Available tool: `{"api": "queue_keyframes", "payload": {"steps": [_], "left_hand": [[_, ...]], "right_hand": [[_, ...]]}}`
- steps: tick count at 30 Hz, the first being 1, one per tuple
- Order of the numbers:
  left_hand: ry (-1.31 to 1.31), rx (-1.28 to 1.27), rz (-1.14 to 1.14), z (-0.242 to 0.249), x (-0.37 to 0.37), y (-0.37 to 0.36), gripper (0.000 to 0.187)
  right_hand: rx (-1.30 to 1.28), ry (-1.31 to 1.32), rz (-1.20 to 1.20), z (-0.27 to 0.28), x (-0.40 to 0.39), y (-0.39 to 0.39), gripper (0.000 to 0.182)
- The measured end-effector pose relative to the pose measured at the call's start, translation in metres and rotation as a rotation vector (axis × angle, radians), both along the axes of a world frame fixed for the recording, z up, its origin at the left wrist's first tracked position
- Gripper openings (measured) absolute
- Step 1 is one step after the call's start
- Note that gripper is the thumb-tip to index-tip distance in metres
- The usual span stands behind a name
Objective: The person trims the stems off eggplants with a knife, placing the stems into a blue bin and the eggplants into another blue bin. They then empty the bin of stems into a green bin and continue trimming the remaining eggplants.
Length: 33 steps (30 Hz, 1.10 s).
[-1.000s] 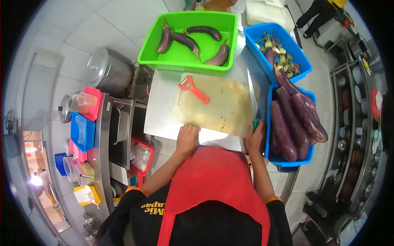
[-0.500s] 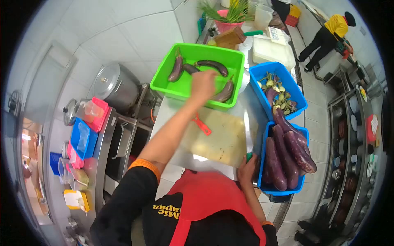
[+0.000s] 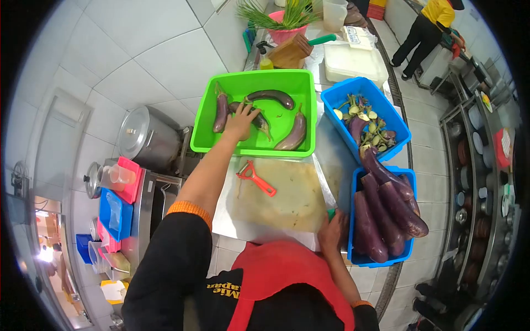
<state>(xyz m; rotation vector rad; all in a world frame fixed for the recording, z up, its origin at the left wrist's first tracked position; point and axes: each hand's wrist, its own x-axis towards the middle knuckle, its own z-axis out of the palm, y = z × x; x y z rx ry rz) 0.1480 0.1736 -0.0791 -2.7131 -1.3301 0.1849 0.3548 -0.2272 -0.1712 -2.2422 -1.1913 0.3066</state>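
My left hand reaches into the green tub, fingers spread over the upper end of a middle eggplant and touching or just above it. Around it in the tub lie a curved eggplant, one at the left and one at the right. My right hand is closed around the green handle of a knife, whose blade points away along the cutting board's right side. On the stained cutting board rests a red peeler.
To the right, a blue bin is heaped with large eggplants. Behind it another blue bin holds cut eggplant tops. A wooden knife block and a pink pot of green stalks stand at the back. A person in yellow works farther off.
My left hand has moved leftward inside the green tub, with its fingers now spread. My right hand keeps hold of the knife. The camera view has shifted slightly.
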Motion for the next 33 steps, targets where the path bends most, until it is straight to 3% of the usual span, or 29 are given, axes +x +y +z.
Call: {"api": "queue_keyframes", "payload": {"steps": [2, 5, 8, 9, 10, 12, 14, 16, 20, 21, 24, 25, 26, 28, 30, 32, 33], "left_hand": [[0.006, 0.081, -0.023, -0.017, 0.003, 0.016, 0.073], [0.218, 0.191, 0.002, -0.030, 0.008, 0.031, 0.066], [0.023, 0.218, -0.032, -0.015, 0.000, 0.021, 0.062], [-0.245, 0.111, -0.013, 0.007, 0.001, 0.017, 0.055], [-0.239, 0.117, -0.018, 0.035, 0.004, 0.005, 0.055], [-1.081, -0.053, 0.160, 0.096, 0.002, -0.029, 0.051], [-1.646, -0.537, 0.069, 0.141, -0.024, -0.063, 0.050], [-1.976, -1.215, 0.008, 0.160, -0.045, -0.099, 0.060], [-2.278, -1.549, -0.259, 0.153, -0.038, -0.161, 0.060], [-2.308, -1.509, -0.074, 0.152, -0.031, -0.177, 0.060], [-2.154, -1.697, -0.013, 0.115, -0.027, -0.195, 0.069], [-2.095, -1.725, 0.113, 0.101, -0.022, -0.202, 0.077], [-1.944, -1.712, 0.194, 0.089, -0.020, -0.210, 0.071], [-1.257, -1.069, 0.454, 0.054, -0.008, -0.233, 0.062], [-0.488, -0.669, 0.295, 0.036, 0.006, -0.265, 0.064], [-0.475, -0.671, 0.250, 0.007, 0.016, -0.293, 0.060], [-0.447, -0.547, 0.236, -0.002, 0.021, -0.304, 0.058]], "right_hand": [[0.002, 0.054, 0.012, -0.001, 0.001, 0.000, 0.036], [0.008, 0.076, -0.010, 0.008, -0.001, 0.003, 0.038], [0.014, 0.095, -0.031, 0.011, 0.001, 0.002, 0.038], [0.022, 0.100, -0.038, 0.007, 0.001, 0.002, 0.038], [0.021, 0.094, -0.033, 0.000, 0.001, 0.002, 0.037], [0.031, 0.099, -0.015, -0.006, 0.001, 0.002, 0.036], [0.019, 0.076, -0.033, -0.007, 0.003, 0.004, 0.037], [0.015, 0.126, -0.004, -0.005, 0.002, 0.011, 0.036], [0.145, 0.052, 0.025, -0.017, 0.006, 0.011, 0.034], [0.129, 0.090, 0.049, -0.014, 0.008, 0.013, 0.035], [0.120, 0.186, 0.063, 0.006, 0.004, 0.010, 0.035], [0.146, 0.249, 0.051, 0.017, -0.001, 0.007, 0.034], [0.080, 0.133, 0.123, 0.032, -0.001, 0.001, 0.034], [0.154, 0.119, 0.169, 0.049, -0.009, -0.017, 0.036], [0.022, 0.200, 0.151, 0.065, -0.010, -0.027, 0.036], [-0.107, 0.274, 0.137, 0.080, -0.006, -0.042, 0.036], [-0.192, 0.249, 0.189, 0.087, -0.004, -0.048, 0.035]]}}
